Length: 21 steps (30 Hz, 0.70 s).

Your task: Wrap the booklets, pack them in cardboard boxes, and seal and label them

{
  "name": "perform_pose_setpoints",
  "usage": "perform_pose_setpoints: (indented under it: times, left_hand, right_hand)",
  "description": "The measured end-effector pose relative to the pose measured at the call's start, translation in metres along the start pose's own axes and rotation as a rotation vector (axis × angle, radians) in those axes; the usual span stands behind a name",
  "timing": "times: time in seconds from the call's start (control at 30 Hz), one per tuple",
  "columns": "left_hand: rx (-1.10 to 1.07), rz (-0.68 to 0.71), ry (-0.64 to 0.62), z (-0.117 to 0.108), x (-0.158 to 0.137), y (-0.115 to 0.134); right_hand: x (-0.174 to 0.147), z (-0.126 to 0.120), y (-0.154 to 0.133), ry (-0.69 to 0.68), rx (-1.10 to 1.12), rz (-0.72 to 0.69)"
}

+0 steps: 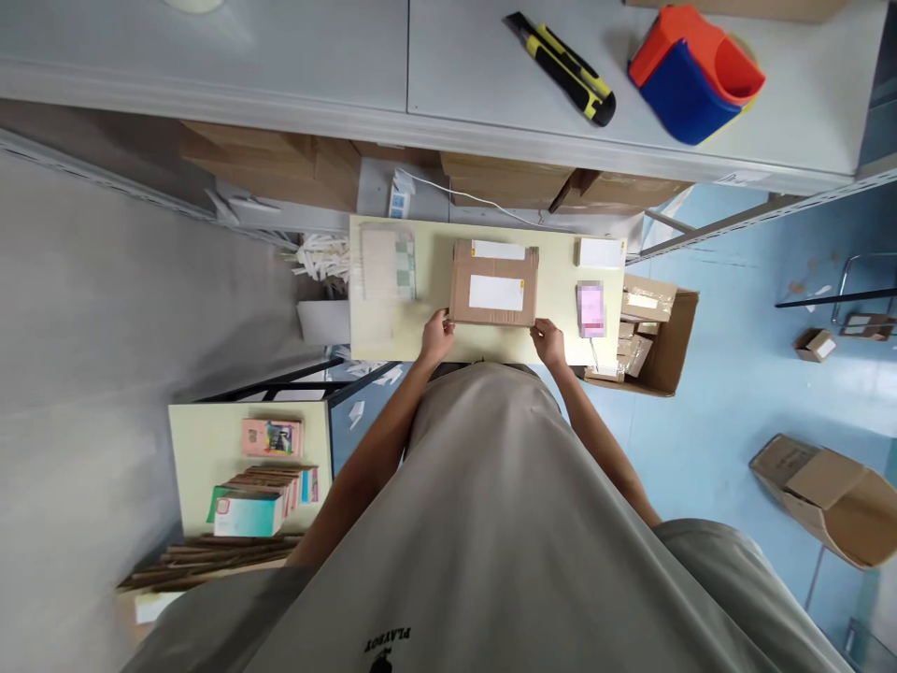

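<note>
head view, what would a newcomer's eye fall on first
Probably the cardboard box on the table, with the left hand and right hand at its near corners. Next, the orange and blue holder at upper right, on the shelf beside a yellow and black knife.

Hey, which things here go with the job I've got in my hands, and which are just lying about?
Belongs, by the look of it:
- cardboard box, near corners in your left hand and right hand
- two white labels on it

Probably just lying about:
- utility knife
- red-and-blue holder
- pink-screened device
- open carton on the floor
</note>
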<state>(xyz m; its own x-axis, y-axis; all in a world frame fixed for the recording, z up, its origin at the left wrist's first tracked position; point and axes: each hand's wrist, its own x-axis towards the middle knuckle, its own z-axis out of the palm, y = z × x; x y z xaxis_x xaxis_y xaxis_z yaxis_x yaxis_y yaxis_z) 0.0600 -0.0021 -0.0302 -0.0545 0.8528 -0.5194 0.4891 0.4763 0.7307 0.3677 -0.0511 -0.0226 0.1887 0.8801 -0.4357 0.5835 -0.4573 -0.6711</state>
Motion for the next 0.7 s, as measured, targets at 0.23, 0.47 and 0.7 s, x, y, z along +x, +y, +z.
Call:
perform_pose_setpoints:
  times: [0.23, 0.47, 0.7]
  left_hand:
    - [-0.057, 0.015, 0.065, -0.013, 0.043, -0.002]
    - [-0.165, 0.147, 0.083, -0.010, 0.071, 0.047]
    - [-0.221, 0.164, 0.141, -0.024, 0.019, 0.068]
  right_hand:
    - [0.038, -0.018, 0.005, 0.068, 0.176, 0.044]
    - [0.061, -0.033, -0.030, 0.044, 0.456, 0.042]
    - [0.023, -0.060, -0.051, 0.120, 0.412, -0.057]
